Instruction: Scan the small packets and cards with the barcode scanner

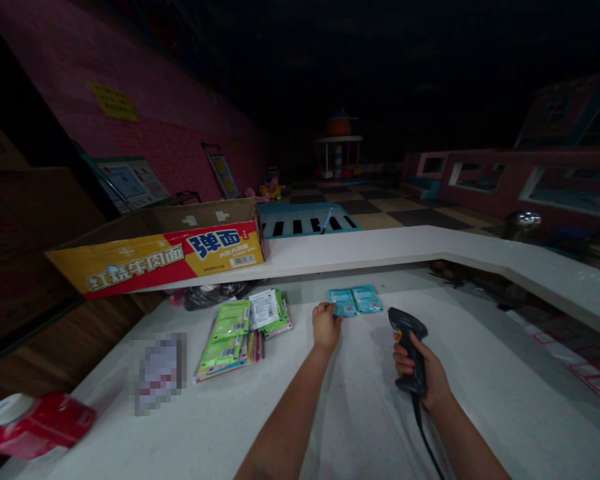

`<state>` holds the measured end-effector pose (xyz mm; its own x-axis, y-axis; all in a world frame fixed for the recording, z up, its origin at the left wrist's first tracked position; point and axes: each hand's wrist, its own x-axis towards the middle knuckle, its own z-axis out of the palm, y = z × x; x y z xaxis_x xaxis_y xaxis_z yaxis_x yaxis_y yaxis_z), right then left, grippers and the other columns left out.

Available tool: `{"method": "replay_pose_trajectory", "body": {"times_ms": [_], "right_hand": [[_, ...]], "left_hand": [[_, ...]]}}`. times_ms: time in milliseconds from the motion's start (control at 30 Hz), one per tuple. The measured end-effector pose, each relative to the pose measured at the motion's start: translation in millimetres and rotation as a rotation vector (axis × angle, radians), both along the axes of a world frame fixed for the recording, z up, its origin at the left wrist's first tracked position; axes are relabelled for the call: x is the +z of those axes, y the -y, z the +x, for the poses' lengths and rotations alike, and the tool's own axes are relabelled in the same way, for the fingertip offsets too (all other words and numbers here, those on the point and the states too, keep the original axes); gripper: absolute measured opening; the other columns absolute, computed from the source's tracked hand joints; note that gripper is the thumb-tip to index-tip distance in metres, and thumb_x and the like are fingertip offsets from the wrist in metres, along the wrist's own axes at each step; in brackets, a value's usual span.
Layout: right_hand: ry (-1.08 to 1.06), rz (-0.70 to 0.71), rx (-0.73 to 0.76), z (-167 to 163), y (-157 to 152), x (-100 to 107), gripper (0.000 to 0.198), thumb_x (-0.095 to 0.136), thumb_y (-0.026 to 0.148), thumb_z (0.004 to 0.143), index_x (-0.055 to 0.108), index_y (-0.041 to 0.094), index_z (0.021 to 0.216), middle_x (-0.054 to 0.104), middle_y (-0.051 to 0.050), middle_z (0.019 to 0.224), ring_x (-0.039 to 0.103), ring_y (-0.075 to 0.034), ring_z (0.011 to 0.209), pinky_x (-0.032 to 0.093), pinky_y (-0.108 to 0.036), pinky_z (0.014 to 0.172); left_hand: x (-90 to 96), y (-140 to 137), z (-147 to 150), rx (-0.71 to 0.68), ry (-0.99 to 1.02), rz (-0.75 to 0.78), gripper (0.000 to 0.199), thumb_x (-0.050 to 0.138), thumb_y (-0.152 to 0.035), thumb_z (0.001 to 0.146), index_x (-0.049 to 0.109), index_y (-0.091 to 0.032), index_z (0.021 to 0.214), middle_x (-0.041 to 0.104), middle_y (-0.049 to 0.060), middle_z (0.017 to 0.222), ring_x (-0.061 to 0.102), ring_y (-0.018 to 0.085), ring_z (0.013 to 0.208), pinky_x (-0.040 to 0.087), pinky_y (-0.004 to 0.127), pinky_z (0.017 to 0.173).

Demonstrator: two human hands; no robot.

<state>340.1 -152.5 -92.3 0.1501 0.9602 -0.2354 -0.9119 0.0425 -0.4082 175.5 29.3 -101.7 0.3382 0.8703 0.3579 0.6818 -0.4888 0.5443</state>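
My right hand (pixel 430 373) is wrapped round the handle of a dark grey barcode scanner (pixel 411 347), its head pointing toward the far left and its cable trailing down. My left hand (pixel 327 327) is closed at the left edge of a blue packet (pixel 344 303), which lies on the counter. Beside it, on the right, lies a second blue packet (pixel 367 299). To the left of my hands there is a pile of green packets (pixel 230 327) on top of other coloured ones. A white-and-grey packet (pixel 264 309) rests on more green packets next to it.
On the raised white ledge (pixel 330 248) stands an open yellow and red cardboard box (pixel 170 257). A red bottle with a white cap (pixel 45 423) lies at the near left. Black bundled plastic (pixel 215 295) sits under the ledge. A blurred-out item (pixel 159 373) lies on the counter.
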Motion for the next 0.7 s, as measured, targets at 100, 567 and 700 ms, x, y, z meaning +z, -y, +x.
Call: {"method": "replay_pose_trajectory", "body": {"times_ms": [100,567,700], "right_hand": [[0.013,-0.003,0.000,0.0,1.2,0.4,0.033,0.080,0.030,0.074,0.059,0.016,0.094,0.049,0.006,0.060,0.041,-0.003,0.043,0.035,-0.012,0.035],[0.028,-0.034,-0.006,-1.4,11.1,-3.7,0.033,0.077,0.023,0.075,0.056,0.016,0.098,0.046,0.006,0.063,0.042,-0.004,0.043,0.038,-0.012,0.035],[0.043,-0.055,-0.013,-3.4,14.4,-2.4,0.032,0.078,0.022,0.072,0.056,0.017,0.096,0.045,0.006,0.063,0.042,-0.004,0.043,0.039,-0.013,0.035]], "left_hand": [[0.8,7.4,-6.5,-0.005,0.054,0.001,0.037,0.065,-0.016,0.080,0.067,-0.017,0.117,0.065,0.011,0.113,0.058,0.025,0.109,0.042,0.039,0.099],[68.2,33.4,-119.7,0.106,-0.064,0.192,0.033,0.050,-0.018,0.090,0.060,-0.017,0.122,0.062,0.012,0.114,0.054,0.026,0.111,0.041,0.041,0.101],[102.8,28.7,-159.0,0.369,-0.222,0.207,0.032,0.051,-0.021,0.089,0.061,-0.018,0.120,0.061,0.012,0.115,0.052,0.028,0.111,0.040,0.041,0.099]]}}
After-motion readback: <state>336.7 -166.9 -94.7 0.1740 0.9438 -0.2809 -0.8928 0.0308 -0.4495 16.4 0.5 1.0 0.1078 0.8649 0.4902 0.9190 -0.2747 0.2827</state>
